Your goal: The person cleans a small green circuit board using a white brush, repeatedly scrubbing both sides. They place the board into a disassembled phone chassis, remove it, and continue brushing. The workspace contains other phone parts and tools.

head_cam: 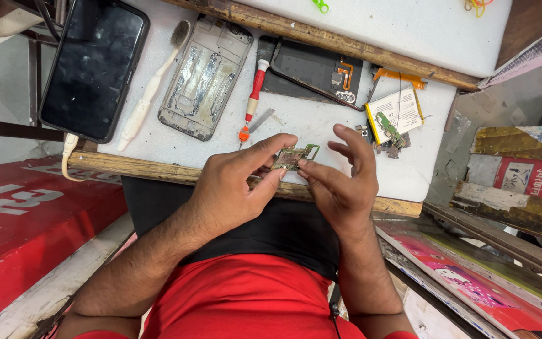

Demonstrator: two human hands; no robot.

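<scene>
A small green circuit board is pinched between both my hands just above the near edge of the white work surface. My left hand grips its left side with thumb and forefinger. My right hand holds its right end with thumb and a fingertip, the other fingers spread upward. Behind the board lie a red-handled screwdriver and thin metal tweezers.
A black phone with a white cable lies far left, next to a white brush and a bare metal phone frame. A dark back cover and a battery with flex parts sit to the right. Red panels flank my lap.
</scene>
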